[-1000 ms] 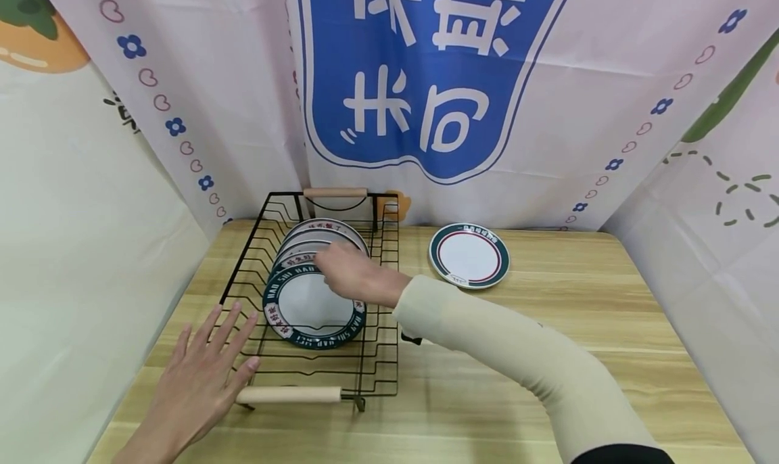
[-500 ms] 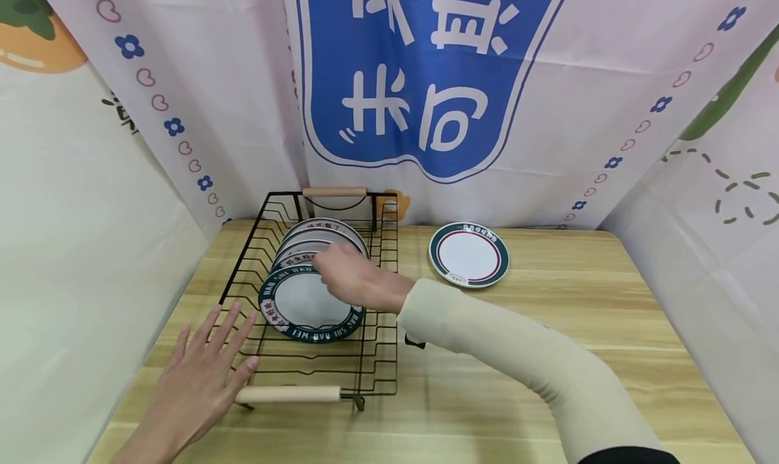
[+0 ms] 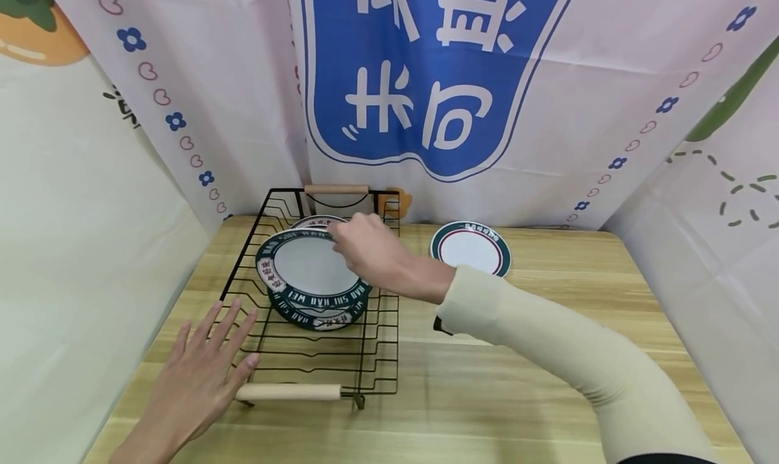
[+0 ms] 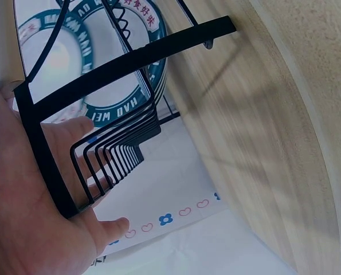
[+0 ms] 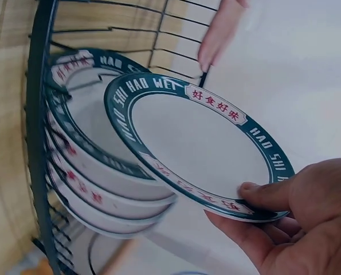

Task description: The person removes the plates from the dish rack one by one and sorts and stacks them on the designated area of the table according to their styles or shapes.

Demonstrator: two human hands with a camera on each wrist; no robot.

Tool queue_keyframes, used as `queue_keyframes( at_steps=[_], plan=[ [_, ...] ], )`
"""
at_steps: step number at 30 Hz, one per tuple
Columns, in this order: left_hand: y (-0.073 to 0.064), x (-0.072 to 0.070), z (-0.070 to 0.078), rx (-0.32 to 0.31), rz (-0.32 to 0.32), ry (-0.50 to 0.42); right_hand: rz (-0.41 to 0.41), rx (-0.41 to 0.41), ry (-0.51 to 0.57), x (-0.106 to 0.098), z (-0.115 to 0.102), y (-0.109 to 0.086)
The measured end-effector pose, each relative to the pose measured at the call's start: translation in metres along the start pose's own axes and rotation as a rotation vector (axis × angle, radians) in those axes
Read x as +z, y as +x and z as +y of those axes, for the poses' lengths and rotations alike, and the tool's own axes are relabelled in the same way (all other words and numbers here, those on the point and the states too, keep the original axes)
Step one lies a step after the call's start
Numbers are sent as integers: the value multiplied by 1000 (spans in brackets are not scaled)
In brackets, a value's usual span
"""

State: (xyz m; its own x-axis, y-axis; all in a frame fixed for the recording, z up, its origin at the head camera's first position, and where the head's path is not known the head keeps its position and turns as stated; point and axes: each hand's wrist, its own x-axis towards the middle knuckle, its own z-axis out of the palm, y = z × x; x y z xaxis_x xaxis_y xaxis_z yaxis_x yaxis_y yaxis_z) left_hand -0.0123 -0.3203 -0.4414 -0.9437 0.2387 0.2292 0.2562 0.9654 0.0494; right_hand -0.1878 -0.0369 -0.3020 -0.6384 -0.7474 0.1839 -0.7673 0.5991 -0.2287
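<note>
In the head view my right hand (image 3: 383,254) pinches a white plate (image 3: 313,264) with a dark green lettered rim by its right edge. The right wrist view shows the thumb on top of this plate (image 5: 199,146) and the fingers beneath it. It is tilted, raised in front of several similar plates (image 5: 110,183) standing in a row in the black wire dish rack (image 4: 136,60). My left hand (image 3: 197,376) lies with spread, straight fingers at the rack's near left corner, beside the wooden handle (image 3: 292,392). In the left wrist view its palm touches the black frame.
Another green-rimmed plate (image 3: 468,249) lies flat on the wooden table (image 3: 529,376), right of the rack. A printed cloth (image 3: 243,99) hangs close behind the table, with pale cloth walls on both sides. A second wooden handle (image 3: 337,189) tops the rack's far end.
My right hand has lifted the front plate up from the row, and the right forearm has shifted right. Another plate's lower rim now shows beneath it. My left hand stays put.
</note>
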Motion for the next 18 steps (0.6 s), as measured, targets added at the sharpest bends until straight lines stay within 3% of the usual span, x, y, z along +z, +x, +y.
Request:
queue_keyframes(
  at_steps=[9,18],
  plan=[
    [4,1,3,7,11,-3,96,69,70,-47,23,-25],
    [1,6,1,9,23,-10,211,108,182,-75,60,-60]
  ],
)
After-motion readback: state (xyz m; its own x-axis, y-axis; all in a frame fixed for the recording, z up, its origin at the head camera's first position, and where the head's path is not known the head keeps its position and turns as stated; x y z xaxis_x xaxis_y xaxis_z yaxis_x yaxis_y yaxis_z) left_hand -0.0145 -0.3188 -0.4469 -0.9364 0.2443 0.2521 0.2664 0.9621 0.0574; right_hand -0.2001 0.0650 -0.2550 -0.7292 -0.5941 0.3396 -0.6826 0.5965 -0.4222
